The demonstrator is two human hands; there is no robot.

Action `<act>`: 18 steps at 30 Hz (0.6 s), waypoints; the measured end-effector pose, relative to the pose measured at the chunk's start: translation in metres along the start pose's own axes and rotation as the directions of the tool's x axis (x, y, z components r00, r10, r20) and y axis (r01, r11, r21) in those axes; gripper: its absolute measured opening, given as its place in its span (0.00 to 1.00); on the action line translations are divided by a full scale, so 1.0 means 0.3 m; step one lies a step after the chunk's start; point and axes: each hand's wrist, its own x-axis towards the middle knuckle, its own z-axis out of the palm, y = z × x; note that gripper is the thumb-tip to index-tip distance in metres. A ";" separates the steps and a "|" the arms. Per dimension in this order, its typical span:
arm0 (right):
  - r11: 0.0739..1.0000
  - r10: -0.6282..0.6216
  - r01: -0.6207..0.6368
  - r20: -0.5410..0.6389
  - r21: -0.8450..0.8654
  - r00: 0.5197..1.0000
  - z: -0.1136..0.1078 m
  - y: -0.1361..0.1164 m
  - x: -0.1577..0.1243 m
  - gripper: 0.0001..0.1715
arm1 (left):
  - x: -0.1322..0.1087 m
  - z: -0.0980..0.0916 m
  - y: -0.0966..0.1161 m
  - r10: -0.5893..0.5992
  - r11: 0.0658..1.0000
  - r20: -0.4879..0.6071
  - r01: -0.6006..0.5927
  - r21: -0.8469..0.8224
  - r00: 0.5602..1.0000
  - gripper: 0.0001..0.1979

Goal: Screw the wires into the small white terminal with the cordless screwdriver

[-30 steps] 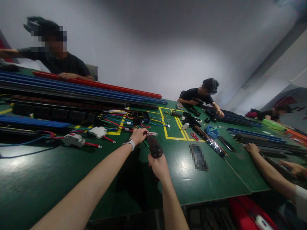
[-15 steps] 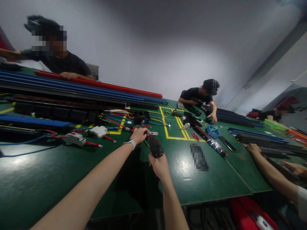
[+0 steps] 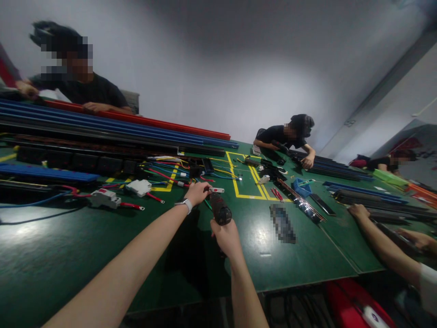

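Observation:
My right hand is wrapped round the grip of a dark power screwdriver, which points away from me over the bench. Close to its front end, my left hand, with a white watch on the wrist, pinches a small white-and-red part. The fingers and the tool hide most of this part and the tool's tip. To the left lie two white circuit breakers, one nearer and one farther, each with a red lead ending in a metal lug. Coloured wires spread beyond my left hand.
Long blue and red profiles run along the far left of the green bench. Right of my hands are red-handled pliers, a pixelated dark object and a blue bin. Co-workers sit opposite; another person's arms reach in from the right.
Both my hands and the screwdriver hold nearly the same place. The far-left co-worker's outstretched hand has drawn inward, and the co-worker opposite has shifted a hand slightly right and up.

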 end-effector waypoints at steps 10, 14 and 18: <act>1.000 -0.015 0.015 -0.002 -0.019 1.000 -0.001 0.002 0.005 0.08 | 0.000 0.002 0.001 -0.004 1.000 -0.006 0.004 0.009 1.000 0.13; 1.000 0.000 0.001 0.008 -0.023 1.000 -0.003 -0.003 0.004 0.09 | 0.002 0.004 -0.003 0.000 1.000 0.002 0.000 -0.002 1.000 0.14; 1.000 0.002 -0.002 0.008 -0.024 1.000 -0.006 -0.013 0.001 0.09 | 0.003 0.005 -0.005 -0.004 1.000 0.002 0.004 -0.011 1.000 0.14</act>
